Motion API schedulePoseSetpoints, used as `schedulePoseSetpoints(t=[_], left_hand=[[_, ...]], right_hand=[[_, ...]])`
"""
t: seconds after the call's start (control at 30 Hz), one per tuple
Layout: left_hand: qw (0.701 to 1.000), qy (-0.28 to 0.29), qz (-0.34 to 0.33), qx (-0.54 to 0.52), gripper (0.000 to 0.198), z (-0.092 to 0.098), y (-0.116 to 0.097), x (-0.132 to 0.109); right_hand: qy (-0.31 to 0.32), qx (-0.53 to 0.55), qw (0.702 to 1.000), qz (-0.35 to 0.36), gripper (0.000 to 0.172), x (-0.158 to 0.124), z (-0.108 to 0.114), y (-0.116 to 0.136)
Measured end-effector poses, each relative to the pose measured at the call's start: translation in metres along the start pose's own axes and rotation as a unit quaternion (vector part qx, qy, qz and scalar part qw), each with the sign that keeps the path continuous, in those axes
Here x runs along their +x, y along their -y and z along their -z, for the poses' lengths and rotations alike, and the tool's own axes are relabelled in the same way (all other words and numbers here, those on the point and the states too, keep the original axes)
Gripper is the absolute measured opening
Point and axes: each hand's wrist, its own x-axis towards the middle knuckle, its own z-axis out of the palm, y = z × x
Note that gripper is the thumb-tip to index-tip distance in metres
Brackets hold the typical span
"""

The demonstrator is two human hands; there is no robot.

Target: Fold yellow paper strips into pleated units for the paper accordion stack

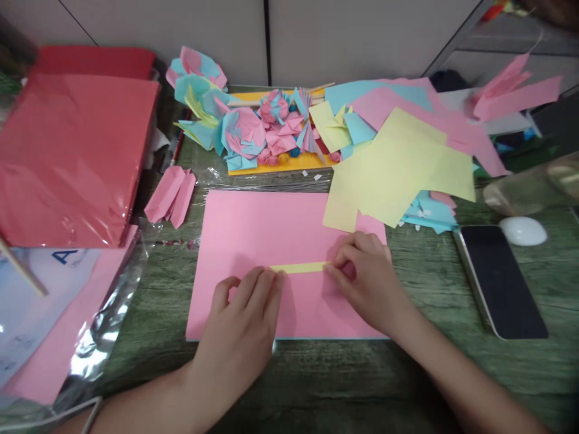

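A narrow yellow paper strip (pixel 302 267) stretches level between my two hands, just over a pink sheet of paper (pixel 253 229). My left hand (pixel 246 313) pinches the strip's left end between thumb and fingers. At the other end, my right hand (pixel 364 271) grips the strip with thumb and forefinger, its remaining fingers curled. The pink sheet lies flat on the dark green wood-grain table (pixel 316 386), and a thin blue edge shows beneath it. Cut yellow paper (pixel 393 169) overlaps its upper right corner.
Folded paper flowers (pixel 244 132) crowd a yellow tray (pixel 280 164) at the back. Red packaged paper (pixel 81 150) and a clear plastic sleeve (pixel 113 313) lie left, near a folded pink piece (pixel 170 194). To the right are a phone (pixel 502 283), a white mouse (pixel 523 231) and a transparent cup (pixel 520 190).
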Motion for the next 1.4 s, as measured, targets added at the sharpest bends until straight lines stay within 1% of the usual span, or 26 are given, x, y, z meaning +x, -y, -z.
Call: schedulePoseSetpoints(t=[0.13, 0.2, 0.33, 0.37, 0.47, 0.6, 0.73, 0.9, 1.03, 1.17, 1.23, 1.4], left_hand=[[1.000, -0.027, -0.003, -0.014, 0.036, -0.002, 0.003, 0.002], [0.999, -0.037, -0.014, -0.017, 0.034, -0.003, 0.003, 0.003], [0.997, -0.036, -0.031, -0.054, 0.027, -0.007, 0.007, 0.007], [0.995, -0.045, -0.033, -0.077, 0.024, -0.010, 0.009, 0.009], [0.992, -0.077, -0.026, -0.094, 0.017, -0.018, 0.017, 0.016], [0.986, -0.102, -0.032, -0.130, 0.015, -0.028, 0.026, 0.025], [0.976, -0.122, -0.048, -0.171, 0.016, -0.032, 0.029, 0.028], [0.964, -0.138, -0.050, -0.220, 0.010, -0.034, 0.030, 0.029], [0.951, -0.155, -0.030, -0.267, 0.006, -0.033, 0.032, 0.027], [0.931, -0.185, -0.002, -0.316, 0.009, -0.029, 0.032, 0.024], [0.919, -0.197, 0.008, -0.341, 0.011, -0.027, 0.031, 0.022], [0.883, -0.201, 0.024, -0.423, 0.013, -0.025, 0.026, 0.018]], right_hand=[[-0.015, 0.046, 0.999, 0.007, 0.016, 0.004, 0.002, -0.004], [-0.011, 0.067, 0.998, 0.004, 0.017, 0.005, 0.005, -0.005], [0.004, 0.083, 0.996, -0.020, 0.017, 0.007, 0.010, -0.004], [0.002, 0.085, 0.996, -0.018, 0.017, 0.007, 0.010, -0.004], [-0.009, 0.087, 0.996, 0.000, 0.015, 0.007, 0.010, -0.003], [-0.025, 0.087, 0.996, 0.022, 0.012, 0.006, 0.007, -0.005], [-0.028, 0.090, 0.995, 0.042, 0.010, 0.005, 0.006, -0.008], [-0.032, 0.106, 0.992, 0.058, 0.010, 0.004, 0.006, -0.008], [-0.038, 0.149, 0.986, 0.058, 0.014, 0.002, 0.005, -0.006], [-0.026, 0.216, 0.975, 0.049, 0.029, -0.003, 0.004, 0.001], [-0.012, 0.241, 0.969, 0.046, 0.032, -0.006, 0.004, 0.005], [0.013, 0.269, 0.962, 0.045, 0.027, -0.011, 0.001, 0.012]])
